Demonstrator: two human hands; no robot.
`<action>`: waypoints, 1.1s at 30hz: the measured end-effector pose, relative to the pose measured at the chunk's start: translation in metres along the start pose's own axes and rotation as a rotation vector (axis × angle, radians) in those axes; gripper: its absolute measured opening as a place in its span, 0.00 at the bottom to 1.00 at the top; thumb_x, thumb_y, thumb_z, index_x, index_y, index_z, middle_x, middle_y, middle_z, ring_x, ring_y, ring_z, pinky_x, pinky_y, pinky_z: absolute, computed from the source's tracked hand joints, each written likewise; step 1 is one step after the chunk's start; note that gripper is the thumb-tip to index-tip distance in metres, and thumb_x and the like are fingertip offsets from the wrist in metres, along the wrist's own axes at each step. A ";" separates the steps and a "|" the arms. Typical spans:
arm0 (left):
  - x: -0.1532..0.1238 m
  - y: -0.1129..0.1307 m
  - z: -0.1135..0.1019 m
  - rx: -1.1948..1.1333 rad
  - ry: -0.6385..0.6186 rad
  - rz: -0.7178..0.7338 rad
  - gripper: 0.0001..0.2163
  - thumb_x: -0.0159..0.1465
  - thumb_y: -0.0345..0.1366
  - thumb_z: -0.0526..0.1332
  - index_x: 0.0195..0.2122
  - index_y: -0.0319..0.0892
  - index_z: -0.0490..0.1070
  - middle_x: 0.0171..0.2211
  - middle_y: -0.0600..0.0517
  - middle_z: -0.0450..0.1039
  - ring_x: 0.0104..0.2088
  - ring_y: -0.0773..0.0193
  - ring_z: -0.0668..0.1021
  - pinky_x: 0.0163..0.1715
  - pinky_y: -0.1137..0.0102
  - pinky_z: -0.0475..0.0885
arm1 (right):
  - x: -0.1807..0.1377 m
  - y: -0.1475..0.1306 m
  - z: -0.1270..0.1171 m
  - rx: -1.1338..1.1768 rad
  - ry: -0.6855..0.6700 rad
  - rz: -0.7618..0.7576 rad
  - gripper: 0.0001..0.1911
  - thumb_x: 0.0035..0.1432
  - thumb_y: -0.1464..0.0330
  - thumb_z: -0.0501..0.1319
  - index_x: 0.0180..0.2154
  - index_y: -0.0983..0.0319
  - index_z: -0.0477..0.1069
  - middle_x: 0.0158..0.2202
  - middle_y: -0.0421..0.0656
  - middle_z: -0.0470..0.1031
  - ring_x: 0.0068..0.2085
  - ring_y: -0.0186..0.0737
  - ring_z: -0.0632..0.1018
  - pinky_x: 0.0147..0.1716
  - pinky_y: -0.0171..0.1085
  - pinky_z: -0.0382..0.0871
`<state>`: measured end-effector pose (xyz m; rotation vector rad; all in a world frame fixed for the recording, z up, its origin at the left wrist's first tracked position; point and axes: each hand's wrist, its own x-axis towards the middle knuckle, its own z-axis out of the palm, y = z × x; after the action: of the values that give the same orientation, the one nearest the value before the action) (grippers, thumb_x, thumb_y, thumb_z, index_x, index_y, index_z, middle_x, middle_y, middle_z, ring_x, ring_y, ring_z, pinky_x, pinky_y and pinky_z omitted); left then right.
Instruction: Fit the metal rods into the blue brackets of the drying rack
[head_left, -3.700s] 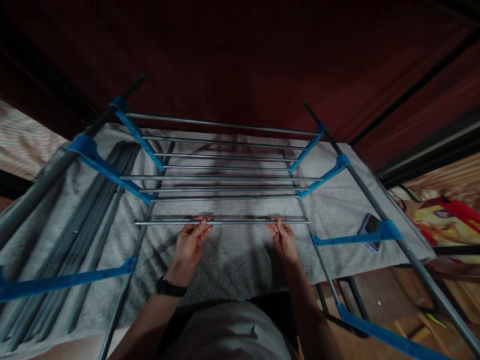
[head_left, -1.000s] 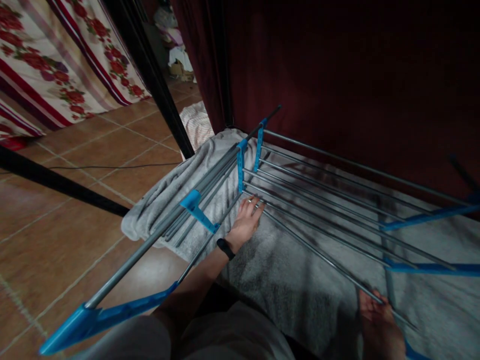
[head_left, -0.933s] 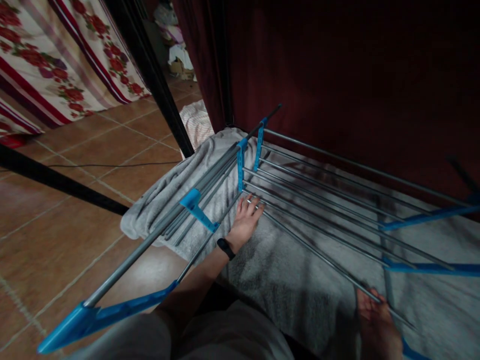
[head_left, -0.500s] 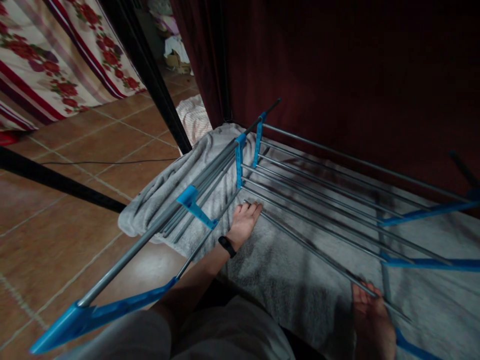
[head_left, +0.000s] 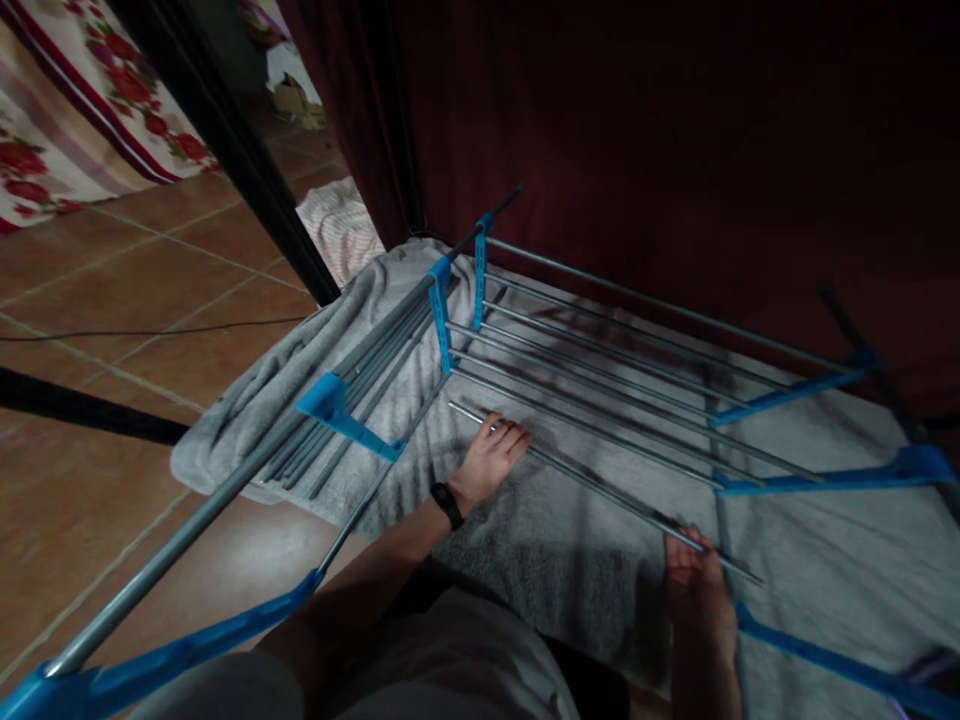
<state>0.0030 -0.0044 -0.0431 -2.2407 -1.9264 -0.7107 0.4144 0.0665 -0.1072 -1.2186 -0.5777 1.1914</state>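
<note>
A drying rack of grey metal tubes and blue plastic brackets lies on a grey towel on the floor. I hold one loose grey rod in front of the fitted rods. My left hand, with a black wristband, has its fingers curled on the rod near its left end. My right hand grips the rod near its right end. The rod's left tip hangs free, a little short of the blue bracket.
Spare grey rods lie bundled on the towel's left part. A long grey frame tube with blue arms runs to the lower left. Brown tiled floor, a black pole, a floral cloth and a dark red curtain surround the rack.
Since the earliest frame my view has swung left. In the last second my left hand slid back along the rod, away from the blue bracket; the right hand kept its grip.
</note>
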 end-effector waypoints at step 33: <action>0.014 -0.043 -0.013 -0.156 0.015 -0.101 0.18 0.71 0.45 0.51 0.46 0.63 0.83 0.34 0.58 0.86 0.40 0.45 0.84 0.50 0.45 0.75 | -0.002 -0.019 0.058 0.398 0.187 -0.061 0.12 0.63 0.64 0.77 0.41 0.55 0.75 0.38 0.37 0.86 0.42 0.35 0.87 0.48 0.35 0.84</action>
<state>-0.0402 0.0114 -0.0355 -2.2292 -2.0565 -0.9188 0.3710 0.0901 -0.0716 -0.9504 -0.2211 1.0649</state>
